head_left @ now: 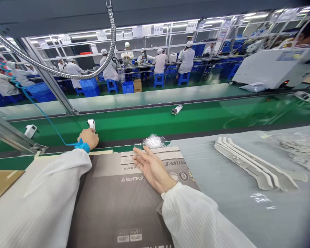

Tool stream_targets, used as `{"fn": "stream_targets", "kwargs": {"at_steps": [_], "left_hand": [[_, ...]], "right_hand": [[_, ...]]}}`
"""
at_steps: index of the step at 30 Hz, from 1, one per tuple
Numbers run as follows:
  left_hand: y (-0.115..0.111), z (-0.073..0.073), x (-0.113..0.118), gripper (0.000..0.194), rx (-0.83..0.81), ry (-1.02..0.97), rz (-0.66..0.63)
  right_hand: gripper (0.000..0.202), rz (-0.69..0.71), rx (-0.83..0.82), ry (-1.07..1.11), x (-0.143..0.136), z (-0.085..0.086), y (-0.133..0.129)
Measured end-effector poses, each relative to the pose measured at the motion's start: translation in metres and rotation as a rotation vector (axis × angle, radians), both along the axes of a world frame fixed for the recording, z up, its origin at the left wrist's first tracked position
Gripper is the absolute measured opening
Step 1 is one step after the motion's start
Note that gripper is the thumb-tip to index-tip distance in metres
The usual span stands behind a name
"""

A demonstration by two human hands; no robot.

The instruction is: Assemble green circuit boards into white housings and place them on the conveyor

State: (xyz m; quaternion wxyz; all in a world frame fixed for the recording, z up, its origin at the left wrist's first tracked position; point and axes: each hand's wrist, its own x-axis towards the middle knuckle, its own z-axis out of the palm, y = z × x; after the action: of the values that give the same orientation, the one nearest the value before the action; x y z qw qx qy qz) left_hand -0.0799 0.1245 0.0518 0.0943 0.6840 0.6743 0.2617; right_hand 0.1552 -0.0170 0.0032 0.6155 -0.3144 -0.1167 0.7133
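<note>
My left hand [89, 138] reaches out over the green conveyor belt [134, 122], its fingers closed round the lower part of a small white handheld device [91, 123]. A blue wrist strap [82, 145] with a cord circles that wrist. Palm partly turned up and fingers spread, my right hand [152, 168] is over a flattened brown-grey MONTECH cardboard box [113, 196] and holds nothing. Just beyond its fingertips lies a small heap of clear plastic pieces [154, 141]. Another white device with a dark end [177, 109] rests farther along the belt, and a third white device [30, 131] is at the left.
Long white curved plastic parts [255, 165] lie on the right of the bench, near a bag of small parts [299, 150]. A flexible metal hose [112, 38] hangs overhead. A large white machine [268, 69] stands at the back right. Several people in white work beyond.
</note>
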Motion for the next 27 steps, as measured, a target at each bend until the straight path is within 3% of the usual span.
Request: {"fn": "stream_targets", "kwargs": {"at_steps": [3, 6, 11, 19, 27], "left_hand": [[-0.026, -0.015, 0.023, 0.021, 0.019, 0.054, 0.012], [-0.058, -0.038, 0.053, 0.022, 0.018, 0.065, -0.077], [-0.093, -0.066, 0.085, 0.028, 0.189, 0.110, -0.072], [-0.098, -0.066, 0.087, 0.030, 0.167, 0.137, -0.097], [-0.099, -0.067, 0.087, 0.029, 0.159, 0.127, -0.099]], "right_hand": [[0.057, 0.009, 0.001, -0.032, 0.000, 0.000, 0.001], [0.036, 0.041, 0.035, -0.073, -0.002, -0.001, 0.000], [0.034, 0.061, 0.081, -0.118, -0.003, -0.005, -0.003], [0.055, 0.064, 0.091, -0.168, -0.003, -0.004, -0.006], [0.044, 0.073, 0.109, -0.167, -0.003, -0.007, -0.006]]}}
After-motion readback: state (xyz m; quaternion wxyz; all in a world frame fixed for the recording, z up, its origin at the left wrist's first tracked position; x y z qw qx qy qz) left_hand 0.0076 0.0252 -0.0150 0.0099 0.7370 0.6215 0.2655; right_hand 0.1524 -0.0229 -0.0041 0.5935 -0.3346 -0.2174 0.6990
